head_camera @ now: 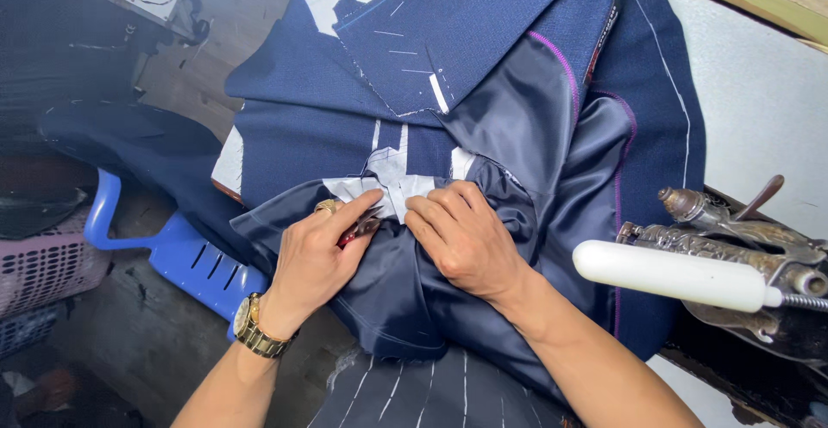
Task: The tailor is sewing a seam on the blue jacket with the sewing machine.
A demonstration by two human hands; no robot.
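Observation:
A navy suit jacket [483, 40] with white basting stitches and chalk lines lies spread on the table, its shiny dark lining [552, 161] turned up. My left hand [315, 256], with a gold ring and a gold watch, pinches a small dark red-handled tool, partly hidden, against a white interfacing patch [392, 185]. My right hand [461, 238] presses and grips the folded lining right beside that patch. Both hands almost touch at the fingertips.
A black sewing machine [742, 247] with a white cylindrical knob [668, 274] stands at the right. A blue plastic stool [185, 256] and a pink perforated basket [43, 264] are on the floor at the left. A pinstriped cloth [431, 393] lies near me.

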